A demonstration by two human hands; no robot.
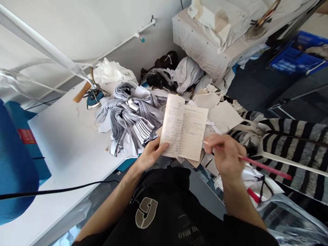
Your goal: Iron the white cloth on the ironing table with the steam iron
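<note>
My left hand grips the lower left edge of an open notebook, thumb on top of the handwritten left page. The right page carries handwriting above and ruled lines below. A long red pencil is held in my right hand, its pale tip close to the notebook's right edge; whether it touches the paper I cannot tell. Just left of the notebook lie bundles of grey-white fabric pieces, some tied together. Beige paper or card sheets spread out behind and to the right of it.
A steam iron with a wooden handle stands on the white table at left. Striped fabric is heaped at right. A second iron rests on a cloth-covered table, near a blue crate. A black cable crosses lower left.
</note>
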